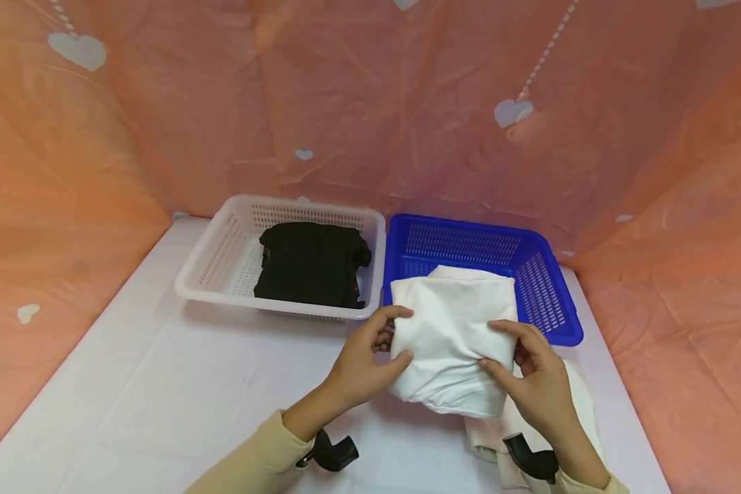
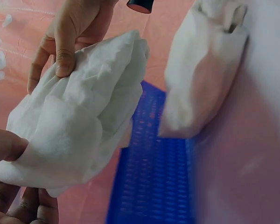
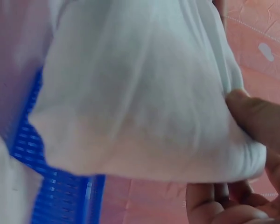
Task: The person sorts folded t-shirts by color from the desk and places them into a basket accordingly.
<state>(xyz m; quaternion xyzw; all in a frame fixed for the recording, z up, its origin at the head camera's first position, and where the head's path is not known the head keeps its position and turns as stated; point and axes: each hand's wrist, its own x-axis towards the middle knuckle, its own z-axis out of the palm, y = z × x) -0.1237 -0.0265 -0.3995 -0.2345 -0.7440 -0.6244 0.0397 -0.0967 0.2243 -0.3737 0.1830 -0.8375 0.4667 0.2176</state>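
Observation:
A folded white cloth (image 1: 453, 343) is held up in front of the blue basket (image 1: 481, 233), overlapping its near edge in the head view. My left hand (image 1: 367, 360) grips the cloth's left side, thumb on the near face. The right side is pinched by my right hand (image 1: 540, 384), with the thumb pressing creases into the fabric. In the left wrist view the cloth (image 2: 70, 126) shows several loose layers between both hands. The right wrist view has the cloth (image 3: 140, 102) filling most of the picture, right-hand fingers curled under its edge.
A white basket (image 1: 213, 298) at the back left holds folded black clothing (image 1: 311, 264). More white fabric (image 1: 580, 405) lies on the table at the right, partly under my right forearm. Orange sheeting with hearts (image 1: 346, 103) hangs behind and at both sides.

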